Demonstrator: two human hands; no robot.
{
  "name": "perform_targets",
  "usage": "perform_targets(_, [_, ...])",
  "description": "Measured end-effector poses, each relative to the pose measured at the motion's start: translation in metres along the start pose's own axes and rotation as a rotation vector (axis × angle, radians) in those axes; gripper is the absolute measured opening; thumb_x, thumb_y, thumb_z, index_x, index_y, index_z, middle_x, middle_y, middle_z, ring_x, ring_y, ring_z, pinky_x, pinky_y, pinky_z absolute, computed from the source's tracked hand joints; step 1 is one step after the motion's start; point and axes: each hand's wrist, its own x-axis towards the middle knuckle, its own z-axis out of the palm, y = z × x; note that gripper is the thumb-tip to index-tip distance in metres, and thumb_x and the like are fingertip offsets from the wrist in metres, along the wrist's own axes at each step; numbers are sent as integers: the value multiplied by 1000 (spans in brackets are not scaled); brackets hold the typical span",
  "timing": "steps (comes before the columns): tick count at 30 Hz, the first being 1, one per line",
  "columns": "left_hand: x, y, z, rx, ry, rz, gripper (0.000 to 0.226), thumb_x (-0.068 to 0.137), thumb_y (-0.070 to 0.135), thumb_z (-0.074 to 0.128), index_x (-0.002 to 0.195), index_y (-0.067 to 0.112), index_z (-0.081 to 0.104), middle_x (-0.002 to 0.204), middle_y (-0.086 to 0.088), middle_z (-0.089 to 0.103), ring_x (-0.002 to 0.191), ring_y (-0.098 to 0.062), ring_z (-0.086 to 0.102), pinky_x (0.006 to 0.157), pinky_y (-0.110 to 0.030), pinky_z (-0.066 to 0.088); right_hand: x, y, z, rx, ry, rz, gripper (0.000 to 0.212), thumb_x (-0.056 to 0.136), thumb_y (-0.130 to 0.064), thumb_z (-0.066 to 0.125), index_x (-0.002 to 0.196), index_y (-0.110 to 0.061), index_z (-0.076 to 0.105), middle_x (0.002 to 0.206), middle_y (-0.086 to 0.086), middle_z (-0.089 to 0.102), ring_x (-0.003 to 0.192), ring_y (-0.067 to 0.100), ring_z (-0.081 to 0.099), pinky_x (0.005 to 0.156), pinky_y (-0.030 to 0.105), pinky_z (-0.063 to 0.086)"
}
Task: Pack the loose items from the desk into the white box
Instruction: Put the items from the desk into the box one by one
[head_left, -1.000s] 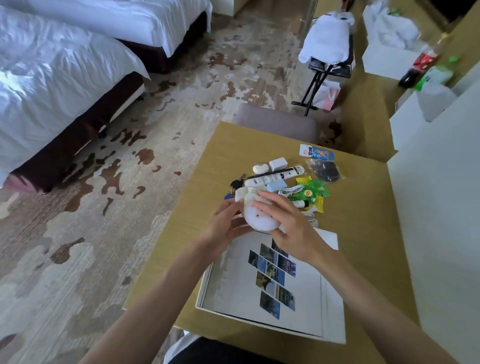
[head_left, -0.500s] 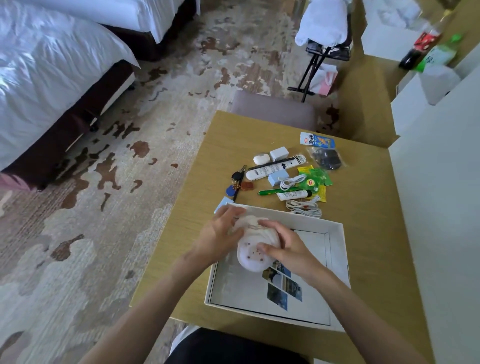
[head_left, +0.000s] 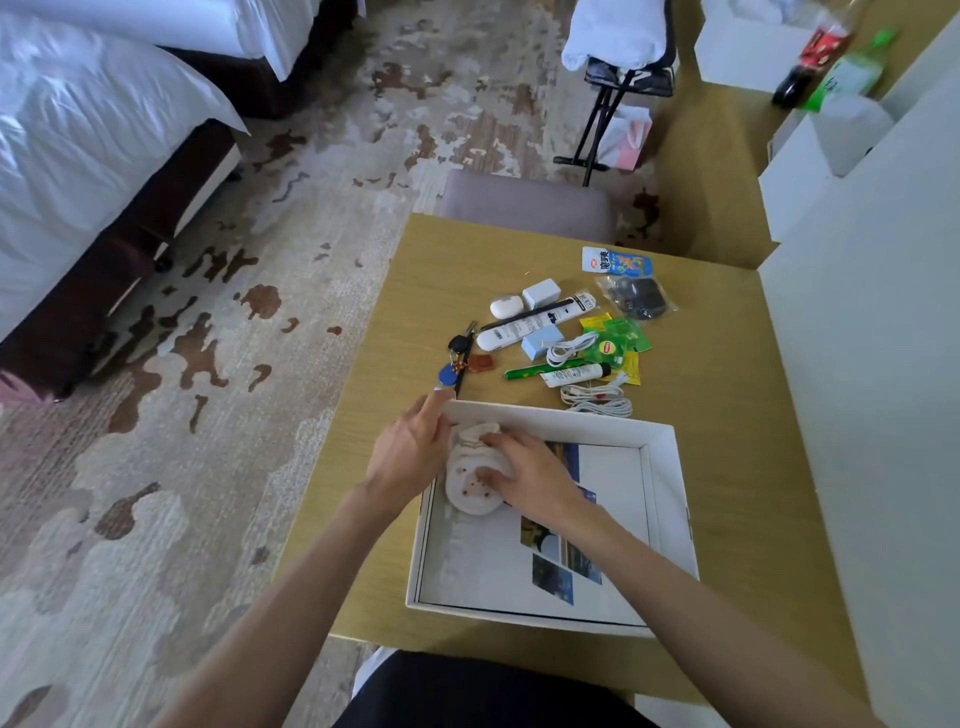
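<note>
The white box (head_left: 670, 499) lies open on the desk's near half, with photo prints on its floor. A rolled pair of white socks (head_left: 470, 486) rests in its far left corner. My right hand (head_left: 530, 475) presses on the socks from the right, and my left hand (head_left: 410, 452) holds them from the left over the box wall. Beyond the box lie loose items: keys (head_left: 460, 353), a white case (head_left: 503, 306), a charger (head_left: 541, 293), a white tube (head_left: 535, 322), green tea sachets (head_left: 615, 343), a toothbrush (head_left: 530, 371) and a coiled white cable (head_left: 597, 400).
A blue-and-white snack pack (head_left: 615, 261) and a bagged black item (head_left: 636, 296) lie at the desk's far right. A grey chair (head_left: 524, 205) stands behind the desk. A white wall panel (head_left: 872, 415) bounds the right side. Beds stand to the left across the carpet.
Both hands carried the socks from above the pile of items back toward me and down into the box's far left corner, where they now rest.
</note>
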Motion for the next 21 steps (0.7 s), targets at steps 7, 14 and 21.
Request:
perform_targets(7, [37, -33, -2, -104, -20, -182, 24, 101, 25, 30, 107, 15, 49, 106, -9, 65, 82, -31, 64, 66, -45, 54, -12, 17, -60, 10, 179, -74, 33, 93, -35, 55, 124, -27, 57, 113, -12, 62, 99, 3, 56, 86, 28, 49])
perform_targets(14, [83, -55, 22, 307, -489, -258, 46, 85, 25, 57, 126, 11, 42, 126, -12, 51, 109, -32, 54, 90, -44, 49, 28, 31, -97, 56, 308, 61, 21, 95, -23, 55, 112, -18, 66, 99, -3, 70, 83, 11, 63, 75, 33, 54])
perform_targets(21, [97, -66, 24, 209, -456, -363, 20, 79, 30, 61, 90, 14, 58, 85, -5, 61, 72, -21, 58, 58, -28, 46, 82, 50, -105, -90, 203, 232, 24, 93, -18, 53, 112, -15, 66, 109, 1, 70, 95, 17, 64, 79, 37, 55])
